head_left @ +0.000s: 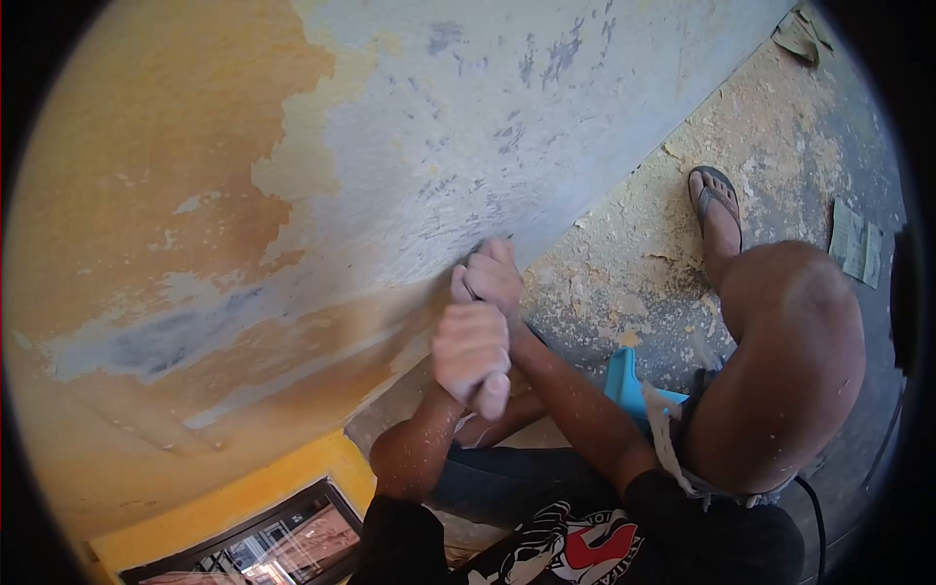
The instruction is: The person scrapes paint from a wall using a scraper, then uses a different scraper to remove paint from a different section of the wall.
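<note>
Left hand (471, 351): fingers closed in a fist round a tool (471, 255), the nearer hand of the two. Right hand (495, 278): fingers curled shut on the same tool, touching the wall (439, 146). Tool is almost hidden by both hands, with a dark tip at the wall's scraped grey patch. Flakes (663, 244) cover the floor. Stool (629, 385) sits under the person.

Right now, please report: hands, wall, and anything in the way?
Left hand and right hand both shut on a tool, mostly hidden. Tool tip against the wall, paint partly stripped. Flakes on the floor; knee beside the arms.
</note>
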Demonstrator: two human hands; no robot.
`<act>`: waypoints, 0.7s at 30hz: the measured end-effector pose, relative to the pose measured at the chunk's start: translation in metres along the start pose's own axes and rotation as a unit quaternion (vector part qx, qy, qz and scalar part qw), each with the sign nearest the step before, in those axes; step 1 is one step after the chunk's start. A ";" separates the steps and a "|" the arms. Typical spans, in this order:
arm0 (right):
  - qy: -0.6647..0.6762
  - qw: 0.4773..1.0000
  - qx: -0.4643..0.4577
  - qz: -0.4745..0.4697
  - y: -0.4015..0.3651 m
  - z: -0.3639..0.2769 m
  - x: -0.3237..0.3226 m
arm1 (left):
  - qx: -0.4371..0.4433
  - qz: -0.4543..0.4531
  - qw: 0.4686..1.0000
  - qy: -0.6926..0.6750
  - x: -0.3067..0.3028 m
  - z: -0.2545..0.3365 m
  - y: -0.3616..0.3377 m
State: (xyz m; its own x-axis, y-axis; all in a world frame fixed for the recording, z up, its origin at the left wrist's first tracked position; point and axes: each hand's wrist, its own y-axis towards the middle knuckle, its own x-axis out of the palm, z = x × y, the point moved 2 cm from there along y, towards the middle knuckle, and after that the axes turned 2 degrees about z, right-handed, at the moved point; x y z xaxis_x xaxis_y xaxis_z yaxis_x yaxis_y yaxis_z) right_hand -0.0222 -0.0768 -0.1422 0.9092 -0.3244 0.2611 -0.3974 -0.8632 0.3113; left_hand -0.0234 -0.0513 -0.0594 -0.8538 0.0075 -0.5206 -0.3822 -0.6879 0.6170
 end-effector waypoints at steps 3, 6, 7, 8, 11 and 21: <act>0.091 0.990 -0.107 0.023 0.012 0.010 -0.010 | 0.021 -0.101 0.995 0.007 0.000 0.001 0.007; 0.131 0.981 -0.141 0.025 0.011 0.008 -0.009 | -0.029 -0.077 0.997 -0.005 -0.002 -0.005 0.003; 0.107 0.990 -0.091 -0.010 0.010 0.016 -0.013 | -0.027 -0.073 0.997 0.001 0.001 -0.004 0.001; 0.082 0.995 -0.041 -0.042 0.009 0.025 -0.015 | -0.039 -0.078 0.996 -0.015 0.004 -0.004 0.002; 0.091 0.989 -0.104 -0.055 0.015 0.001 -0.019 | -0.044 -0.110 0.993 -0.007 -0.001 0.011 0.015; 0.210 0.937 -0.173 -0.218 0.014 -0.109 0.004 | -0.035 0.151 0.988 -0.011 -0.074 0.107 0.025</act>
State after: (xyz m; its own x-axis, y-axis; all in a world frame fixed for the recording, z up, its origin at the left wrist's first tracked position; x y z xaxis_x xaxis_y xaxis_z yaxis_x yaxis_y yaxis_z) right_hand -0.0377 -0.0479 -0.0377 0.8945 0.2738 0.3534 -0.0813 -0.6777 0.7308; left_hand -0.0072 0.0081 0.0579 -0.9332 -0.1905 -0.3047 -0.0836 -0.7094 0.6998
